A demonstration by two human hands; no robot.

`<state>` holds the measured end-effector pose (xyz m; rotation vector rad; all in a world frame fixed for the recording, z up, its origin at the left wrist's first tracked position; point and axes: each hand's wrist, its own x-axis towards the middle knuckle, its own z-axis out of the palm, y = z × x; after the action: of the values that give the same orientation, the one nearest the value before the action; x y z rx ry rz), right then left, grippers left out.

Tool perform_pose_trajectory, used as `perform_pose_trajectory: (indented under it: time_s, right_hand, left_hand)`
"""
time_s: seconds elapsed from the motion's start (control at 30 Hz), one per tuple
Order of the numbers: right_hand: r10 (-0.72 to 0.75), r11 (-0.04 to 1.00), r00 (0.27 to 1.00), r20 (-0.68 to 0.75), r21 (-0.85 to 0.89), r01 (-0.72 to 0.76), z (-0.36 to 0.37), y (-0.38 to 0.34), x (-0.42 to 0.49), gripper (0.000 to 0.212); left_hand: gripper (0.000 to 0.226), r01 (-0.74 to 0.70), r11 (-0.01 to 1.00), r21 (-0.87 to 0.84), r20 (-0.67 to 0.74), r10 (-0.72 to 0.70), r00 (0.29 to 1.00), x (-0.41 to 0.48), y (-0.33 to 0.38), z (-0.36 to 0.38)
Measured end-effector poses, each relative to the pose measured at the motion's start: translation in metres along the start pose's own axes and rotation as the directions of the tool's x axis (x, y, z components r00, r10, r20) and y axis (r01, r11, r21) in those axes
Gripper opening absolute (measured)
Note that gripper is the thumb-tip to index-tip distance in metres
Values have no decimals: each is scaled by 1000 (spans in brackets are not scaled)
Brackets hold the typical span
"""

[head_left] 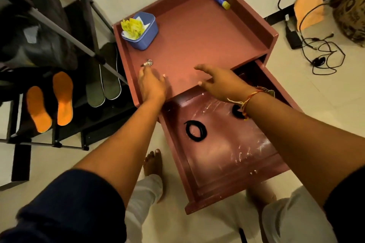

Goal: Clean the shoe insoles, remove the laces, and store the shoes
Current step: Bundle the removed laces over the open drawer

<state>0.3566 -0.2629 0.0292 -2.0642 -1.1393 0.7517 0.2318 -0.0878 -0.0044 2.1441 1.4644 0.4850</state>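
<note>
Worktop: the reddish-brown top of a low cabinet (197,31), rimmed by a raised lip on three sides, standing on pale floor tiles.
On the worktop: a blue plastic tub (145,34) of yellow and white paper near the left rim; a blue-and-yellow glue stick (222,1) at the far corner; a small metal key ring (147,63) near the front left.
Drawer: the cabinet's drawer (227,154) is pulled fully out, its floor scuffed with white marks.
Laces: one coiled black lace (195,130) lies in the drawer's left half; a second coil (238,111) lies farther right, partly hidden by the right wrist.
Left hand (152,85): palm down on the worktop's front edge, grip slack and empty, fingertips just beside the key ring.
Right hand (221,81): above the drawer's back, fingers spread wide, grip empty.
Shoe rack (59,140): left of the cabinet, carrying two orange insoles (50,102) and a grey-green pair (103,85).
Room: white wall with a socket; black cables (320,51) on the floor to the right.
</note>
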Motion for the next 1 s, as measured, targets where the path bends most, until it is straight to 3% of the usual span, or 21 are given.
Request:
perform_pose_trajectory:
  time_s: [0.17,0.3,0.43,0.53,0.7,0.87,1.0]
  right_hand:
    - [-6,986,997,75,-165,18,8,12,13,67]
    - [21,981,994,112,-193,1,11,19,18,70]
    - [37,974,992,119,-228,-9,15,22,20,71]
    - [33,971,994,101,-238,-7,14,20,20,69]
    - [32,979,999,40,-202,-23,10,14,17,59]
    - [37,999,997,65,6,-37,7,5,20,44]
    - [-3,964,989,147,265,-36,-1,-2,13,37]
  left_hand:
    - [73,-37,993,113,117,24,993,46,-17,8]
    - [68,-78,982,175,211,41,977,67,-22,14]
    - [26,-226,958,177,97,211,973,68,-25,17]
    - [25,-224,965,137,27,223,975,57,-31,17]
    - [16,-254,967,31,33,253,967,14,-25,11]
    - [7,-6,957,-290,73,29,997,-54,-1,4]
    - [11,196,780,-595,193,-97,976,-98,21,5]
